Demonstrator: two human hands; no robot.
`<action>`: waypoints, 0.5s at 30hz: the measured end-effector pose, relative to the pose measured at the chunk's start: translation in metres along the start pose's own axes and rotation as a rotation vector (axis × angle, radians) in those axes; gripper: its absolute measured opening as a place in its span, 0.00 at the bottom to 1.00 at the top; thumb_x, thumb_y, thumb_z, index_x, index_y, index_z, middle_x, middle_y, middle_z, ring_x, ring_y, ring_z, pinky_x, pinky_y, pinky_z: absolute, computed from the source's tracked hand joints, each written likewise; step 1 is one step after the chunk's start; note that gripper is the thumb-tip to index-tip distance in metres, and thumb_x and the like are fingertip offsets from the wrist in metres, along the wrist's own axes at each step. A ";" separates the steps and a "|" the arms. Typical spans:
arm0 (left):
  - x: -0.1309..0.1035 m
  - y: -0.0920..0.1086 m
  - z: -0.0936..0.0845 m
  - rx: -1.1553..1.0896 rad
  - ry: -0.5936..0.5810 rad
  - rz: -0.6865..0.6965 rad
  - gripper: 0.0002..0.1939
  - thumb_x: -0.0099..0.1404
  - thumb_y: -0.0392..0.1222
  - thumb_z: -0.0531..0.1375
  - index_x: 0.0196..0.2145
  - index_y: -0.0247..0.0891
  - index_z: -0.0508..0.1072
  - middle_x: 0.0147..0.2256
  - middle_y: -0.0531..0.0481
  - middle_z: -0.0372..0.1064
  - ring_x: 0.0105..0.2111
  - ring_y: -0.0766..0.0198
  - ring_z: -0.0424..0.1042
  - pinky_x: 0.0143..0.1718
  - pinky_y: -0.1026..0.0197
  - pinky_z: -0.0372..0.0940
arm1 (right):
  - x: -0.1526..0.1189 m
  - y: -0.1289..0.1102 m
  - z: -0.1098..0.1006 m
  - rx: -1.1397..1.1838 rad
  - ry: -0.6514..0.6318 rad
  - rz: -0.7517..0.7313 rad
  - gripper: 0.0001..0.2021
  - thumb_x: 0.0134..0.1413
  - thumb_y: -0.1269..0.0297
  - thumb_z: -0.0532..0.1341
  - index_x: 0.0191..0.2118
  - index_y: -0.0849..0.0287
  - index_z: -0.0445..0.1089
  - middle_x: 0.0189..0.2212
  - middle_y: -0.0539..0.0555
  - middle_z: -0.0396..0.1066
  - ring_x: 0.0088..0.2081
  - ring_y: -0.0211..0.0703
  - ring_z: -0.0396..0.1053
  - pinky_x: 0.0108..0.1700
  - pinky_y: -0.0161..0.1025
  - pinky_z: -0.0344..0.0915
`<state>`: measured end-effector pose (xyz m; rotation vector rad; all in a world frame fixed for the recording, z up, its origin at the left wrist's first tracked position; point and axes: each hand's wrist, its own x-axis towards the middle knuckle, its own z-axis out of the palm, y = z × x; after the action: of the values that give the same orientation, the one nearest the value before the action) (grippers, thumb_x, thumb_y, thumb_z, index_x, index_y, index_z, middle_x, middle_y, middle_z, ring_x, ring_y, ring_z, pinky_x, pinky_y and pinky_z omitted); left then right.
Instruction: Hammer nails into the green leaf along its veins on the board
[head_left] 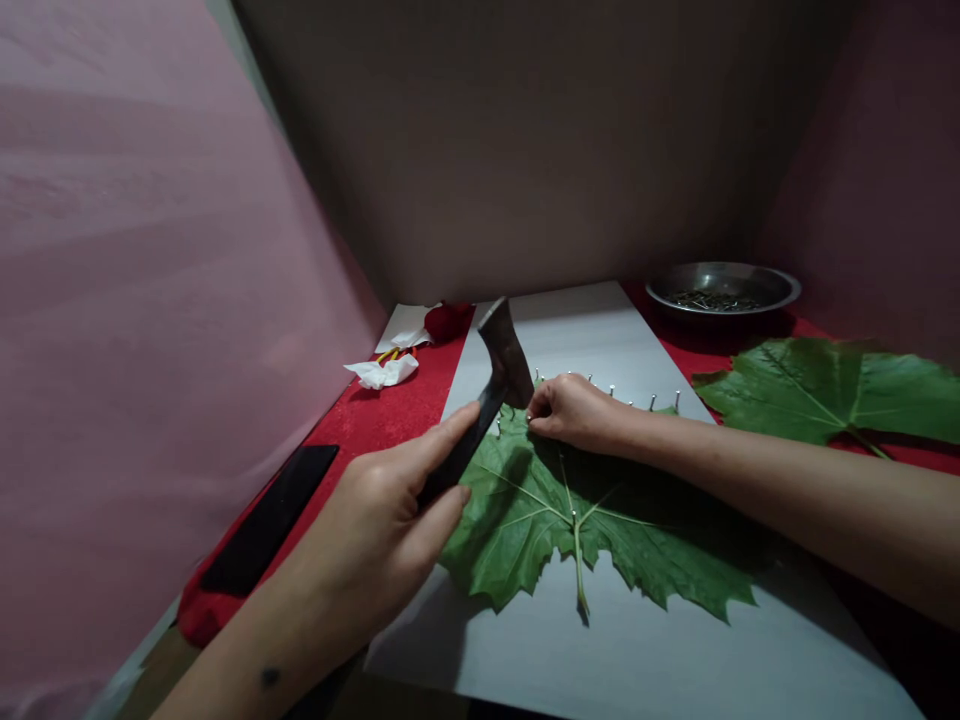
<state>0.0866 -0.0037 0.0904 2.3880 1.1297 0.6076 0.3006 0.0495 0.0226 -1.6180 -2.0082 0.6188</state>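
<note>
My left hand (397,505) is wrapped round the dark handle of a hammer (507,352), its head raised just left of my other hand. With fingertips pinched, my right hand (574,410) holds a small nail (529,418) at the upper edge of a large green leaf (517,545). The leaf lies flat on a white board (525,665), its stem pointing toward me. Several nails (612,391) stand upright along the leaf's far edge, and another nail (574,517) is at the point where the veins meet. My right forearm hides part of the leaf.
A metal bowl (724,290) of nails stands at the back right. A second leaf (840,390) lies on the red cloth (390,430) at right. At left are a black phone-like slab (271,520) and crumpled white tissue (382,372). A pink sheet (165,300) hangs at left.
</note>
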 end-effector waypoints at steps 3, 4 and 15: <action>-0.001 -0.001 0.003 0.003 0.037 0.018 0.27 0.61 0.36 0.55 0.59 0.35 0.62 0.47 0.45 0.72 0.46 0.60 0.71 0.47 0.61 0.65 | 0.000 0.000 0.000 0.001 -0.002 -0.011 0.10 0.41 0.74 0.57 0.27 0.62 0.76 0.23 0.53 0.73 0.24 0.35 0.65 0.27 0.33 0.56; 0.000 -0.003 0.005 0.014 0.005 0.015 0.27 0.60 0.35 0.55 0.59 0.34 0.62 0.45 0.45 0.73 0.44 0.60 0.72 0.45 0.61 0.66 | 0.000 0.001 0.000 0.001 -0.005 -0.014 0.10 0.41 0.74 0.57 0.27 0.62 0.76 0.23 0.53 0.73 0.24 0.35 0.66 0.27 0.33 0.56; -0.001 -0.002 0.005 0.036 -0.001 0.026 0.28 0.60 0.36 0.55 0.59 0.35 0.62 0.47 0.44 0.72 0.42 0.60 0.73 0.44 0.61 0.66 | 0.000 0.000 -0.001 -0.030 0.000 0.014 0.09 0.40 0.74 0.58 0.27 0.62 0.76 0.21 0.52 0.72 0.24 0.35 0.65 0.27 0.33 0.55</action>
<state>0.0878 -0.0042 0.0852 2.4362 1.1199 0.5999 0.3014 0.0495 0.0231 -1.6511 -2.0171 0.5968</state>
